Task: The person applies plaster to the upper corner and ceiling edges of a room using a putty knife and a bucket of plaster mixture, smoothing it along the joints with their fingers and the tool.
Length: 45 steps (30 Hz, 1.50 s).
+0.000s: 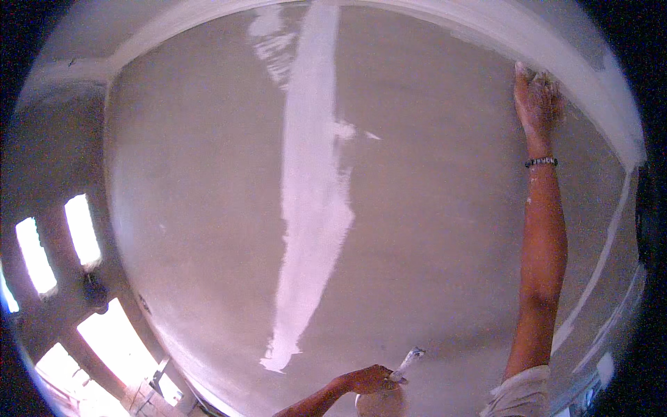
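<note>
My right arm (pixel 545 236) is stretched up along the grey surface, with a dark beaded bracelet at the wrist. At its end, my right hand (pixel 538 104) is closed close to the white border band, its skin smeared white. Whatever it grips is blurred and cannot be made out. Low in the middle, my left hand (pixel 368 380) is closed around a putty knife (pixel 411 360) coated in white paste. Just below that hand sits a rounded pale object (pixel 381 403), cut off by the lower edge. A broad stripe of white filler (pixel 313 174) runs down the grey surface (pixel 431 208).
The white border band (pixel 486 24) curves along the top and right. At the left stands a dark wall (pixel 48 153) with bright window openings (pixel 83 229). Thin white filler lines (pixel 604 257) mark the right side. More filler smears (pixel 271 42) lie beside the stripe's top.
</note>
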Each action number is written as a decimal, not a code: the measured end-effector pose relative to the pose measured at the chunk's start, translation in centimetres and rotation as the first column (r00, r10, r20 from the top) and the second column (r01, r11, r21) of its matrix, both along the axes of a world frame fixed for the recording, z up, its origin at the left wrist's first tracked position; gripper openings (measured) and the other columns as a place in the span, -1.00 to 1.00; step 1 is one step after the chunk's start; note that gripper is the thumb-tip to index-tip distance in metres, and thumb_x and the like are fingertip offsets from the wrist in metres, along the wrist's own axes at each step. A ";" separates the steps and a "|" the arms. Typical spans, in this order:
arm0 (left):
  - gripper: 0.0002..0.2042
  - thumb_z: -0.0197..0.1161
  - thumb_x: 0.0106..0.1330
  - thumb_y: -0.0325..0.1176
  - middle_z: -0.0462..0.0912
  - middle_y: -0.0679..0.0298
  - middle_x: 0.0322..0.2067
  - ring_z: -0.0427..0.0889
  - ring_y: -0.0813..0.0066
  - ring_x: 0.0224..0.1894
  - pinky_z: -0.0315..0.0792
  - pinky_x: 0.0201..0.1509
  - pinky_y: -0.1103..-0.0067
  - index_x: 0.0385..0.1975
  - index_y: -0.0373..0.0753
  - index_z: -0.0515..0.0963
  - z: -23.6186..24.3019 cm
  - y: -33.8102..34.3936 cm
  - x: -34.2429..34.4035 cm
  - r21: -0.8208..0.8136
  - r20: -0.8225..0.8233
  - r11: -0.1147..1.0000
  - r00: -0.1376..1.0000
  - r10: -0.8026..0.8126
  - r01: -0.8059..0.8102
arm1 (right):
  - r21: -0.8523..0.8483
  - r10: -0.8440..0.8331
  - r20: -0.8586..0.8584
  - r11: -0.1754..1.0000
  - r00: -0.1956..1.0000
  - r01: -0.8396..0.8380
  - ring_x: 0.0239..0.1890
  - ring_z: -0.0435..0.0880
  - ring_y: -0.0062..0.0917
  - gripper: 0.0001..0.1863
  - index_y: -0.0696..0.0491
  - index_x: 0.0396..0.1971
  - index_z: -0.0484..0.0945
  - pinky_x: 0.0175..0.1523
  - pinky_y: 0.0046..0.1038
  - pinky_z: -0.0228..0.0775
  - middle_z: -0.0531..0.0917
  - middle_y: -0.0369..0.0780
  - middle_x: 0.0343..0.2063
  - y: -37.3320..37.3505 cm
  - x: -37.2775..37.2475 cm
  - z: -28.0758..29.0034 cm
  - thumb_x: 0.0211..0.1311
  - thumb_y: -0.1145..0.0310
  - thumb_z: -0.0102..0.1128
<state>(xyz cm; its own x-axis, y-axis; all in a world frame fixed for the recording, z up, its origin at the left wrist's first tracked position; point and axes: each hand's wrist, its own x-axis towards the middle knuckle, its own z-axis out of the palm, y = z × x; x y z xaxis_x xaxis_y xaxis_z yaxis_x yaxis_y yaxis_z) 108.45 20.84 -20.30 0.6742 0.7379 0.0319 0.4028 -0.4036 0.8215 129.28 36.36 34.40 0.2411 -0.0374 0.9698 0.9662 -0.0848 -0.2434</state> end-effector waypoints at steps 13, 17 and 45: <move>-0.73 0.11 0.29 -0.26 0.61 0.15 -0.12 0.58 0.30 -0.08 0.41 0.06 0.41 -0.03 -0.06 0.54 -4.8 -2.1 10.8 0.093 0.282 0.788 0.775 0.565 -0.608 | 0.385 0.432 0.119 0.810 0.894 -0.443 0.32 0.04 -0.27 -0.23 -0.02 0.25 0.19 0.33 -0.07 -0.22 0.15 -0.14 0.27 5.1 -0.3 -0.8 0.22 -0.28 -0.42; -0.72 0.16 0.25 -0.21 0.64 0.13 -0.20 0.61 0.34 -0.17 0.44 -0.02 0.40 -0.08 -0.12 0.57 -8.5 -3.2 19.8 -0.138 0.298 0.614 0.558 0.774 -0.778 | 0.286 0.692 0.551 0.367 0.466 -0.885 0.26 0.07 -0.28 -0.26 -0.01 0.22 0.21 0.29 -0.09 -0.17 0.18 -0.14 0.22 5.5 7.4 -9.8 0.21 -0.23 -0.38; -0.70 0.19 0.21 -0.29 0.62 0.24 -0.20 0.55 0.54 -0.17 0.40 -0.05 0.57 -0.11 -0.29 0.56 -19.1 -11.1 34.4 -0.608 0.483 0.185 -0.175 0.858 -0.772 | -0.709 0.682 -0.702 -0.644 0.204 -0.287 -0.13 0.35 -0.31 -0.52 0.02 0.04 0.35 -0.02 -0.21 0.16 0.39 -0.15 -0.15 1.9 34.7 -66.6 0.15 0.10 -0.12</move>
<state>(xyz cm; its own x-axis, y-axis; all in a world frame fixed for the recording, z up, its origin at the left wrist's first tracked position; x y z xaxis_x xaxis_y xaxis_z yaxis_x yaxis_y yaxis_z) 142.87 9.78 -39.37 -0.7073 0.6994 -0.1029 -0.2604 -0.1223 0.9577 163.96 38.26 -32.23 -0.8478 0.5242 -0.0807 0.4494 0.6293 -0.6341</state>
